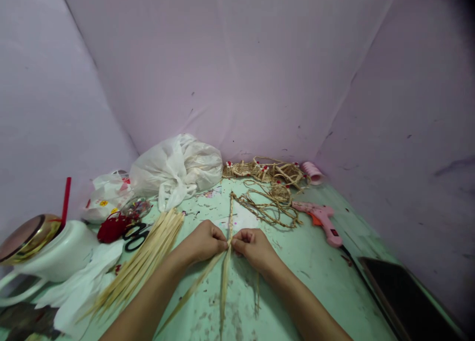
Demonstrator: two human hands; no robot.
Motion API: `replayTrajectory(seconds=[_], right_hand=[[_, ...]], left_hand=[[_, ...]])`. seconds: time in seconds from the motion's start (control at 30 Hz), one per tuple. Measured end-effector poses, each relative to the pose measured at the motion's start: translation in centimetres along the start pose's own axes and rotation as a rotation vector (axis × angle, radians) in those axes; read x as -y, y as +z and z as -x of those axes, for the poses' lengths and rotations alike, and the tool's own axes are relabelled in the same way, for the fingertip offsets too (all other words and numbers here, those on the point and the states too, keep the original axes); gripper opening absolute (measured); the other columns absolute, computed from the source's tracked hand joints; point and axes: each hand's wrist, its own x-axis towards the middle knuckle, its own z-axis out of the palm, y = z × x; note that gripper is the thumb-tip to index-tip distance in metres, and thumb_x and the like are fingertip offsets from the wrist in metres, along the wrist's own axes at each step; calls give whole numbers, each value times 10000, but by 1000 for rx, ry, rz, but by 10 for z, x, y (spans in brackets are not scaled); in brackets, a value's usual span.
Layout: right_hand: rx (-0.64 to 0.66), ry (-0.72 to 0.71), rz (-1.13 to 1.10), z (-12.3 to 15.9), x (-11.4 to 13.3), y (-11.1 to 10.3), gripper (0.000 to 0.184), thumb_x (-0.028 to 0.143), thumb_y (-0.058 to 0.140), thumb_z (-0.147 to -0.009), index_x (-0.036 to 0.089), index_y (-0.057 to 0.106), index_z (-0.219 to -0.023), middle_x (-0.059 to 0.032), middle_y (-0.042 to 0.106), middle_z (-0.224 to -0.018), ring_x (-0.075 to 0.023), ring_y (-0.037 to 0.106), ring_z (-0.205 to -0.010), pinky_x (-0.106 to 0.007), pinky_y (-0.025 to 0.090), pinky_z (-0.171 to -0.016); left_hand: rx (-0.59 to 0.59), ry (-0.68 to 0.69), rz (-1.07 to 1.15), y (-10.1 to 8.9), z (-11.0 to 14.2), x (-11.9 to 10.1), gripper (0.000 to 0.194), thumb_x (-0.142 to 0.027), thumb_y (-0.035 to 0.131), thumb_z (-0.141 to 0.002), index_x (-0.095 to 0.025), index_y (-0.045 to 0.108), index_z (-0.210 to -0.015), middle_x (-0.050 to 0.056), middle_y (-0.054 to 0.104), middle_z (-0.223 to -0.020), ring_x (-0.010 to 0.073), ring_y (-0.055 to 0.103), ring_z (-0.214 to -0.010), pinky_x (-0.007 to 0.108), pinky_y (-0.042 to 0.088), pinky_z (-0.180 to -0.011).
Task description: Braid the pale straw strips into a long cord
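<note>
A narrow braid of dried straw (231, 215) runs up the table between my hands, its far end near a coil of braided cord (260, 212). My left hand (208, 240) pinches the lower end of the braid from the left. From the right, my right hand (252, 247) closes thumb and finger on the same spot. Loose flat strands (224, 291) fan out below my fingers toward me, one slanting left under my left forearm and another hanging below my right hand. Left of my left arm lies a bundle of pale straw strips (148, 257).
At right are a pink glue gun (322, 219), a pink thread spool (312, 172) and a dark flat device (404, 296). Woven straw pieces (252, 170) and a white plastic bag (178, 168) line the back. Left stand black scissors (135, 239), a red pincushion (111, 227) and a white pitcher (67, 247).
</note>
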Motion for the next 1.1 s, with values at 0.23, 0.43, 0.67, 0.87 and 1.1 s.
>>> replayTrajectory(seconds=[0.23,0.43,0.67,0.87,1.1], right_hand=[[18,17,-43,4,7,-1,91,178,530,-588,136,524,-509,15,531,-454,-73,424,-450,-199,318,-483],[9,33,-70,4,9,1,70,150,525,-572,136,535,-505,10,552,-463,-77,449,-451,-196,331,-484],[-11,82,-81,6,14,-3,83,168,554,-572,141,516,-503,53,447,-405,-50,330,-408,-193,245,-439],[29,149,-131,11,23,-7,96,216,549,-596,147,501,-550,72,407,-401,-30,240,-344,-203,167,-391],[20,165,-115,12,24,-6,102,204,553,-584,156,481,-531,86,346,-356,-36,227,-357,-201,167,-402]], left_hand=[[-79,-251,293,15,1,-18,101,-124,448,-483,-151,427,-389,-64,254,-273,43,191,-288,199,97,-339],[7,-316,322,15,1,-18,98,-177,493,-508,-130,509,-424,-10,417,-308,64,300,-259,194,179,-316],[-167,-181,172,16,-5,-6,184,-194,627,-471,-135,456,-434,-71,336,-323,28,254,-338,185,163,-361],[-71,-147,406,22,-3,-10,189,-192,573,-522,-153,501,-692,-76,421,-350,56,319,-273,167,206,-312],[104,-265,562,21,-3,-7,187,-241,607,-500,-151,465,-580,-25,499,-416,72,427,-309,159,285,-286]])
